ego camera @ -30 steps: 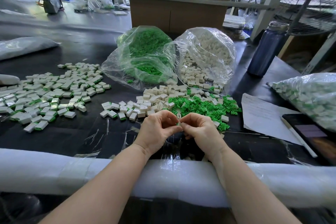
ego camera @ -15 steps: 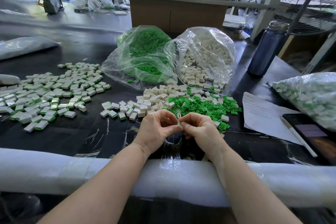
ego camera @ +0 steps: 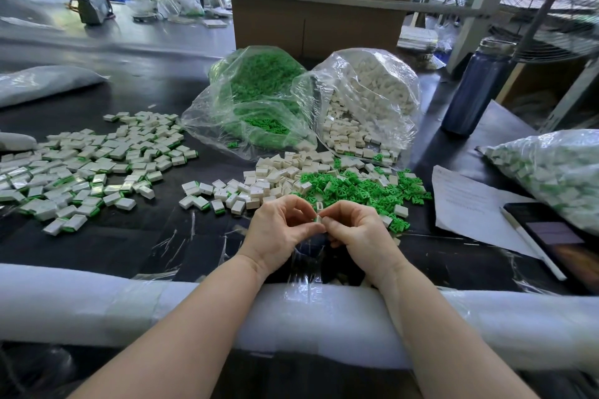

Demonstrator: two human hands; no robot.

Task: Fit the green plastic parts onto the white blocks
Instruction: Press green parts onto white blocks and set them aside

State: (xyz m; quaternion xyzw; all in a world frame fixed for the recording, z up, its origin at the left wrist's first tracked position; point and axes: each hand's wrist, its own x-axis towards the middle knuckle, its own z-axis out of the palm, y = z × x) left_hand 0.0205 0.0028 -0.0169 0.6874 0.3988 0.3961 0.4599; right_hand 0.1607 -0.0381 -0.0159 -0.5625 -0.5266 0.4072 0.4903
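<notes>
Almost nothing moves since before: left hand (ego camera: 281,231) and right hand (ego camera: 360,230) pinch one small white plastic block (ego camera: 319,220) at frame centre.

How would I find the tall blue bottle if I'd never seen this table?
Start at the two clear bags in the middle: the bag of green parts and the bag of white blocks. Look right, to the table's far corner. The bottle stands upright there, dark blue, the only tall thing.
</notes>
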